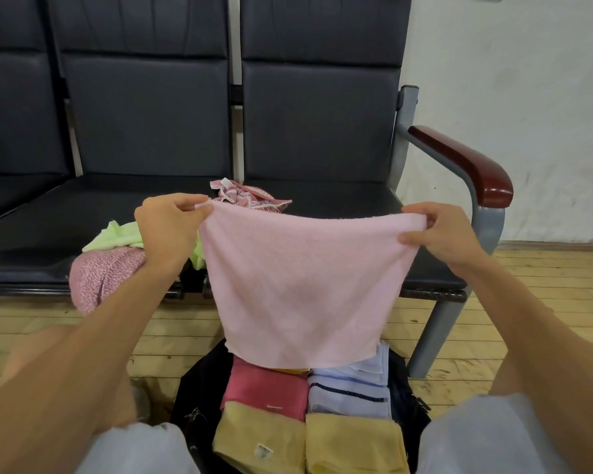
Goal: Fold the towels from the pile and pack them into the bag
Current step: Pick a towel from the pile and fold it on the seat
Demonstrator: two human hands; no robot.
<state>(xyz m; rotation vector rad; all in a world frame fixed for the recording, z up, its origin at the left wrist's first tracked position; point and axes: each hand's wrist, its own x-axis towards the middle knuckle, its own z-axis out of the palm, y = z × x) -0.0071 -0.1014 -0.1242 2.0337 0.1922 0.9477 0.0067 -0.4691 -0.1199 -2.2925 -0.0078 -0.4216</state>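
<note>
As both grips (172, 227) (439, 230) pinch—towel (302, 285) hangs.

Illumination is diffuse and moderately bright with no hard shadows, and the pink towel (305, 285) is evenly lit and sharp. Right of the towel, the armrest (459, 159) carries a small specular highlight at its front end, and the wall (528, 97) is close to overexposure. Wide-angle distortion bows the seat backs (151, 114) above the towel, and the forearms (83, 354) below it on either side appear soft and stretched.
</note>
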